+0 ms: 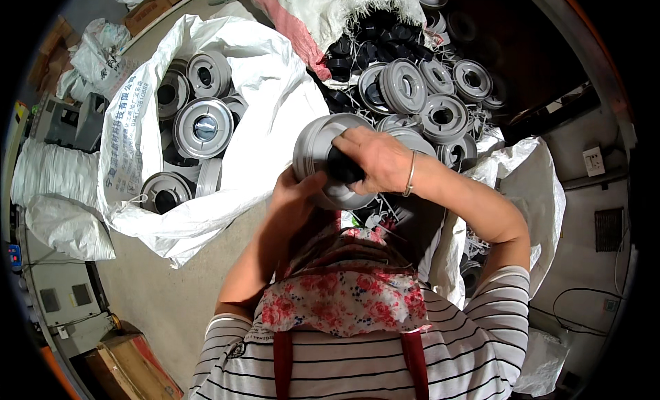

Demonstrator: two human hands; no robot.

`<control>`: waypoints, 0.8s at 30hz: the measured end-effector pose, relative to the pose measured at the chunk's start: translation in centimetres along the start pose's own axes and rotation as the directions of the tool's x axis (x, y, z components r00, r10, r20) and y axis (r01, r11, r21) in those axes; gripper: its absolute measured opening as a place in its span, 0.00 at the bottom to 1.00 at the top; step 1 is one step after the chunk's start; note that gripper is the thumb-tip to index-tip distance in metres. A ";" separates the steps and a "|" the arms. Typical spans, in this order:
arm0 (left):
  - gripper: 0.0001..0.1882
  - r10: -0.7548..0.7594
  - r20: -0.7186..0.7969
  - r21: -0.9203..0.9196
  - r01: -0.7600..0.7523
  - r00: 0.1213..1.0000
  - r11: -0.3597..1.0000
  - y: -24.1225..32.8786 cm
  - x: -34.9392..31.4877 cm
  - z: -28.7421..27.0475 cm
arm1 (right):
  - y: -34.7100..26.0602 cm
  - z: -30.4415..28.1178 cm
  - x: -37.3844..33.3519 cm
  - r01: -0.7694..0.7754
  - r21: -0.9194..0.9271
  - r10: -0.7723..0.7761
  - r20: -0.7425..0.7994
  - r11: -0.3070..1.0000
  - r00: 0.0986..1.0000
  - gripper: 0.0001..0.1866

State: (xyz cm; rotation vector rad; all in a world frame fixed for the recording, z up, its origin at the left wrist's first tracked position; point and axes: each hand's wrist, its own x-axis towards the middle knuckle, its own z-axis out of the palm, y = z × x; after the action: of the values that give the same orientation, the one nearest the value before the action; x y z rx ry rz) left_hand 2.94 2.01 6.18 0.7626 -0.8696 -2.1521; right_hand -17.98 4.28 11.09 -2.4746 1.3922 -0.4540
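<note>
A grey round plastic part with a ridged rim (pixel 313 149) is held in front of me. My left hand (pixel 297 192) grips its lower left edge, thumb on the face. In the fingers of my right hand (pixel 381 159) is a black round plug (pixel 342 168), at the centre opening of the grey part; whether it is seated inside cannot be seen. Just beyond my hands lies a heap of similar grey round parts (pixel 403 86). Black plugs (pixel 378 39) spill from the mouth of a white woven sack (pixel 309 12) at the far side.
To the left, an open white sack (pixel 275 104) holds several grey parts with dark centres (pixel 204 127). Another white sack (pixel 543 187) stands at the right, by a wall with a socket (pixel 593 161). Thin white plastic strips lie among the heap. A cardboard box (pixel 137 365) is at the lower left.
</note>
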 end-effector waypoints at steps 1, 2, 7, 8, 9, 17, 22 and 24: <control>0.24 -0.031 0.014 0.042 0.031 0.999 0.999 0.3 -0.1 -0.2 | 0.1 0.1 -0.2 0.063 -0.028 -0.063 0.002 0.998 0.998 0.32; 0.24 -0.060 0.029 0.082 0.058 0.998 0.995 0.5 0.0 -0.4 | 0.3 0.0 -0.1 0.195 -0.138 -0.195 0.016 0.971 0.981 0.27; 0.25 -0.166 0.087 0.050 0.162 0.982 0.985 0.9 0.4 -1.0 | 0.0 0.7 -0.6 0.334 -0.275 -0.316 0.109 0.901 0.942 0.21; 0.25 -0.175 0.082 0.026 0.173 0.981 0.985 0.9 0.6 -1.0 | 0.3 1.0 -0.7 0.329 -0.303 -0.316 0.093 0.894 0.944 0.20; 0.24 -0.146 0.073 0.027 0.145 0.987 0.989 0.6 0.8 -0.9 | 0.4 1.4 -0.7 0.324 -0.331 -0.317 0.076 0.886 0.945 0.19; 0.17 0.054 -0.070 0.268 -0.033 0.996 0.963 -0.2 -0.2 0.1 | 3.2 3.3 0.6 -0.628 0.679 0.471 0.443 0.379 0.763 0.31; 0.19 0.213 -0.002 0.449 -0.190 0.977 0.873 2.8 -0.3 1.3 | 2.9 3.9 2.7 -0.310 0.863 0.371 0.157 0.398 0.915 0.34; 0.24 0.433 -0.091 0.817 -0.181 0.897 0.547 4.9 0.6 0.7 | 3.1 2.8 3.3 -0.614 0.767 0.382 0.632 -0.186 0.674 0.32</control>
State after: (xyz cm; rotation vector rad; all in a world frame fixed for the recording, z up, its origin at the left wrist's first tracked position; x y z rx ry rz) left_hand 3.93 -0.89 10.14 1.1970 -1.6982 -1.2065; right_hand -17.64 0.09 7.86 -0.6023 1.1447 -0.6325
